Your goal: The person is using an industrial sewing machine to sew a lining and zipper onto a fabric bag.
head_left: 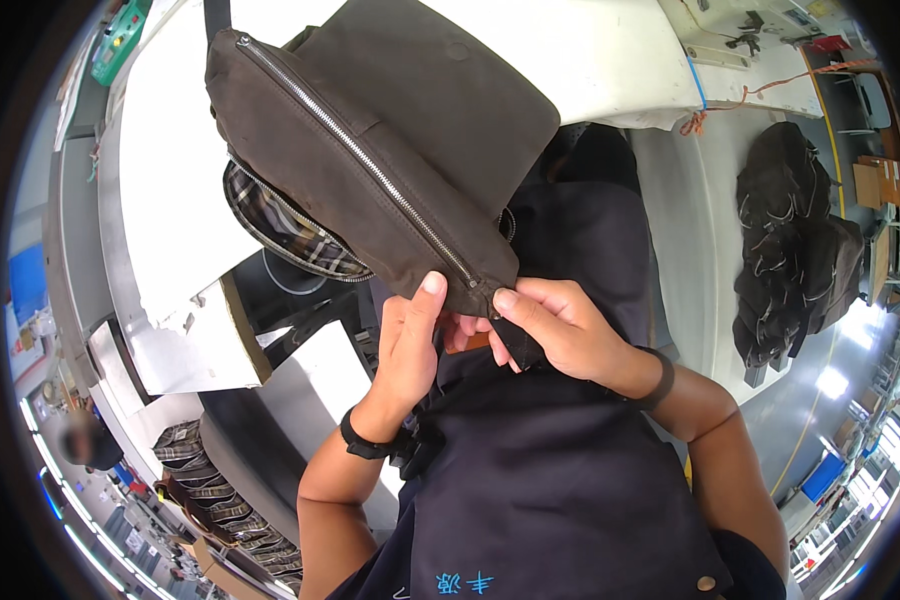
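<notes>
A dark brown fabric bag (370, 170) lies slantwise across the white table, its near end lifted over my lap. A long silver zipper (360, 150) runs down its side and is closed. On its left, another zipped opening gapes and shows a plaid lining (288, 225). My left hand (415, 335) pinches the bag's near corner, thumb on top. My right hand (560, 330) grips the same corner by the zipper's end, where a short dark strap (518, 345) hangs down. The fingertips under the corner are partly hidden.
The white table (170, 190) has a cut-out edge by my left arm. Several dark bags (795, 240) are heaped at the right. A stack of plaid-lined pieces (220, 490) stands at the lower left. A person (90, 440) is at the far left. An orange cord (750, 95) hangs at the upper right.
</notes>
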A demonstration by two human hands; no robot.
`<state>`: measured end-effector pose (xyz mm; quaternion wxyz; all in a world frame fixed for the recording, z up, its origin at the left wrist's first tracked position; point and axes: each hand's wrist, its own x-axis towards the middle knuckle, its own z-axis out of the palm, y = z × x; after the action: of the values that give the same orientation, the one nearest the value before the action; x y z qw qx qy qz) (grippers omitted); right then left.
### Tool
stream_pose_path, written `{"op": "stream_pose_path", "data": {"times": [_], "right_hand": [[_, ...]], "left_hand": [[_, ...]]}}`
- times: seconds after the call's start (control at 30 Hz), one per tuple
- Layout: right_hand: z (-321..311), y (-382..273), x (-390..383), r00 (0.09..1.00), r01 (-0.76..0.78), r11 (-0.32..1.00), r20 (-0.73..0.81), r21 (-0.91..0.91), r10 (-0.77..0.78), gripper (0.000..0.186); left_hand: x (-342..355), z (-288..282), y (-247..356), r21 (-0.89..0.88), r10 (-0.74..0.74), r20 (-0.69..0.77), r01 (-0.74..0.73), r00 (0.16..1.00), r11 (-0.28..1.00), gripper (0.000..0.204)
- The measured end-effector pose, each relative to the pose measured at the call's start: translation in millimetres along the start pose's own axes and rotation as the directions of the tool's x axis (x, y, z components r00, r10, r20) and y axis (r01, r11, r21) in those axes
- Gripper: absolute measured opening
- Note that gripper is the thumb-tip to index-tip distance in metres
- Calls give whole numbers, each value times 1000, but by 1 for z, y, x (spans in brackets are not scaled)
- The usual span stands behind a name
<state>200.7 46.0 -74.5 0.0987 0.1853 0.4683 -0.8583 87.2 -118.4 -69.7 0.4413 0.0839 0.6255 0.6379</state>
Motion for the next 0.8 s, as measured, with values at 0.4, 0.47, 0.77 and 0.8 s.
{"op": "stream_pose_path", "data": {"times": [0.4,0.47,0.77,0.8], "right_hand": [[0,-1,0,1000,16,999,0,-39,-16,36],[-1,0,0,1000,27,999,-4,-30,-27,37],[-3,3,0,1000,24,998,-9,-65,-24,39],[-2,2,0,1000,27,998,-10,-65,-28,40]], "left_hand": [[-3,1,0,-77,14,-16,-15,1000,997,56],[-3,0,0,-71,51,19,-50,999,996,52],[-5,-6,-11,-28,53,53,-51,997,998,37],[-5,-5,-10,-27,52,53,-50,997,998,37]]}}
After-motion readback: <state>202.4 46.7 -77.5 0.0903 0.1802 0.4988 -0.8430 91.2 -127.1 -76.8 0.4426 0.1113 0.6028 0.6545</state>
